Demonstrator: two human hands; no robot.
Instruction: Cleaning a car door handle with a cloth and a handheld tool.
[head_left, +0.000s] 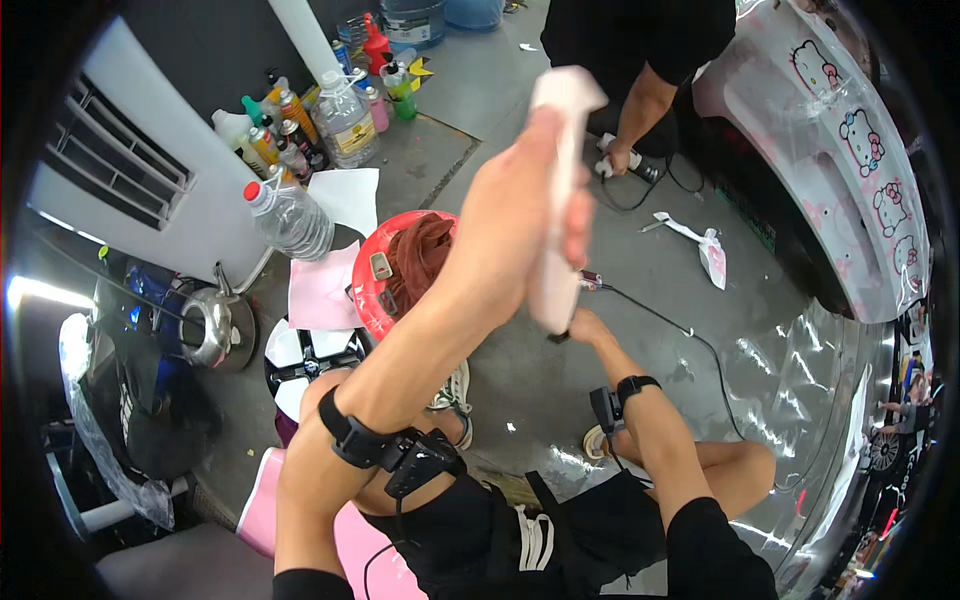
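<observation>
My left hand (521, 202) is raised in front of the camera, thumb and fingers closed around a long, pale pink part (562, 247) with a wider, bent top end; it is slightly blurred. Lower and to the right, my right hand (590, 328) is close behind the part's lower end, partly hidden. A small dark item (559, 337) shows at its fingers; whether it is gripped cannot be told. Just above lies the end of a corded device (591, 280), mostly hidden. Left of the pink part, a red round tray or stool top (365, 300) bears a brown cloth (420, 259) and small pieces.
Another person's hand (619, 157) holds a corded tool (641, 166) at the upper right, beside a car panel (840, 172) with cartoon stickers. Bottles (349, 127) stand at the upper left. A black cable (705, 341) crosses the floor. Pink film (326, 289) lies left of the tray.
</observation>
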